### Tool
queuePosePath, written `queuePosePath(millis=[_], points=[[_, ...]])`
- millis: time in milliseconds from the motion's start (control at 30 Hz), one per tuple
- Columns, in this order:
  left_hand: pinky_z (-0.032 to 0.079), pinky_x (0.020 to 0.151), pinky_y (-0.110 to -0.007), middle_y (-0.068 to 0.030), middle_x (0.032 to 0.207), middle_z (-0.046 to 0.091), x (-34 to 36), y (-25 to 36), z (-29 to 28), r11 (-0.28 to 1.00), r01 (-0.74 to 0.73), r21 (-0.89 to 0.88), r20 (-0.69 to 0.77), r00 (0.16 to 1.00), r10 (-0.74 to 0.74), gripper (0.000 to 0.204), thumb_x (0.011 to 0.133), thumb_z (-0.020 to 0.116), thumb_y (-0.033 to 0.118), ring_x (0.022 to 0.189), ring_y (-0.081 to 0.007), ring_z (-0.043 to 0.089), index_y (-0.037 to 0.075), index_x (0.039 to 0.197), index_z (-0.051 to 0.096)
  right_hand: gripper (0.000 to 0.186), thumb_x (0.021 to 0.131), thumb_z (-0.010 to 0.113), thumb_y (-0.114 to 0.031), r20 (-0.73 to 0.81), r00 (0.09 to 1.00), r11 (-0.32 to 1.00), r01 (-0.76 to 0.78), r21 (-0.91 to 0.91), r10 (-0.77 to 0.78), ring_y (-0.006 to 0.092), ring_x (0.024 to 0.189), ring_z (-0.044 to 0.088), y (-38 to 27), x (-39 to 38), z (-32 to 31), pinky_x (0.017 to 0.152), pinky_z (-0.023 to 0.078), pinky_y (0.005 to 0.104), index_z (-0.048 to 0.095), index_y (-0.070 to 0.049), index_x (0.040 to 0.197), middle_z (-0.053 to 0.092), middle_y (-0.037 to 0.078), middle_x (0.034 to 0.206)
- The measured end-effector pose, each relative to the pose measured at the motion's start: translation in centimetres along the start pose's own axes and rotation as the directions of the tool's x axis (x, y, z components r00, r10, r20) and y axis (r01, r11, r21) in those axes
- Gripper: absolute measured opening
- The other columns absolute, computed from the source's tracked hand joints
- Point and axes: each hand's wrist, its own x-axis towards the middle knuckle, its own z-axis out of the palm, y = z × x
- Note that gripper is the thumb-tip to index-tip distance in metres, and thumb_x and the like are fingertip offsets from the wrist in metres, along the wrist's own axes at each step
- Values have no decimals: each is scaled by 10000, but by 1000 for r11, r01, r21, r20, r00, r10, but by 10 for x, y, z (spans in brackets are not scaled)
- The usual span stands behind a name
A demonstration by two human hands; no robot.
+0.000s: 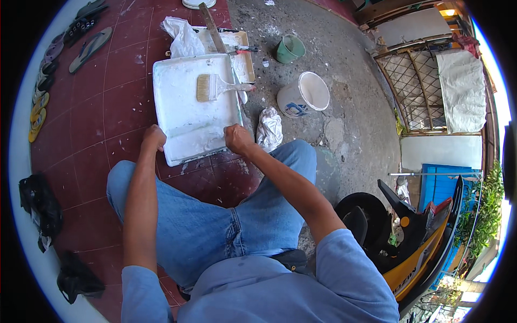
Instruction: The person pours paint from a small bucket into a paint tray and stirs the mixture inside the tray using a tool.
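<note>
A white paint tray (pixel 186 116) lies in front of my knees, smeared with white paint. My left hand (pixel 154 138) is closed on its left edge near the front corner. On the opposite edge, my right hand (pixel 237 139) is closed as well, its fingers curled over the rim. Across the upper part of the tray rests a wide paintbrush (pixel 214 88) with pale bristles, its handle sticking out past the right edge. Neither hand touches the brush. The fingertips under the rim are hidden.
Behind the tray are a second, beige-rimmed tray (pixel 246 59), a wooden stick (pixel 213 29) and a white plastic bag (pixel 184 36). To the right stand a white bucket (pixel 304 96), a green bucket (pixel 291 48) and a crumpled white bag (pixel 269 129). Sandals (pixel 90 49) line the left wall; a yellow-black motorcycle (pixel 420 253) is at right.
</note>
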Motion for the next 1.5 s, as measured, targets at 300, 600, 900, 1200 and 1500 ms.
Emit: queuePosePath(millis=[300, 600, 900, 1200, 1500], points=[[525, 606, -330, -164, 733, 654, -5, 9, -1, 997, -53, 61, -12, 998, 54, 173, 758, 479, 31, 619, -216, 658, -37, 805, 631, 243, 797, 520, -204, -38, 999, 999, 2, -40, -3, 426, 665, 572, 24, 17, -10, 628, 473, 474, 591, 9, 707, 570, 254, 655], [526, 603, -318, -138, 745, 661, 1, 1, 2, 998, 10, 54, -22, 1000, -8, 166, 758, 491, 24, 632, -209, 659, -27, 829, 631, 203, 773, 507, -175, 10, 998, 997, -56, 57, 55, 410, 694, 585, 12, 21, -22, 660, 476, 462, 613, -14, 713, 588, 244, 709], [524, 611, -326, -137, 769, 663, 1, 0, 0, 999, -19, 49, 21, 1000, 18, 166, 758, 501, 24, 645, -207, 660, -14, 852, 633, 255, 790, 523, -224, 11, 1000, 983, -13, 185, 11, 413, 695, 580, -1, 24, -11, 642, 468, 462, 602, 9, 723, 582, 247, 712], [522, 622, -322, -135, 764, 663, 4, 0, 0, 999, 9, 48, 30, 999, -11, 152, 757, 516, 22, 653, -210, 660, -12, 847, 633, 211, 776, 506, -172, 52, 999, 984, -16, 176, 7, 431, 674, 571, -4, 12, -22, 636, 468, 462, 595, 4, 702, 568, 266, 689], [522, 613, -326, -152, 769, 660, -3, 2, -4, 999, 12, 41, 52, 999, -14, 172, 754, 509, 15, 676, -212, 661, -13, 875, 628, 217, 788, 499, -183, 108, 992, 994, 51, 97, -62, 421, 707, 581, -7, 10, -8, 654, 460, 492, 588, -4, 703, 568, 275, 682]])
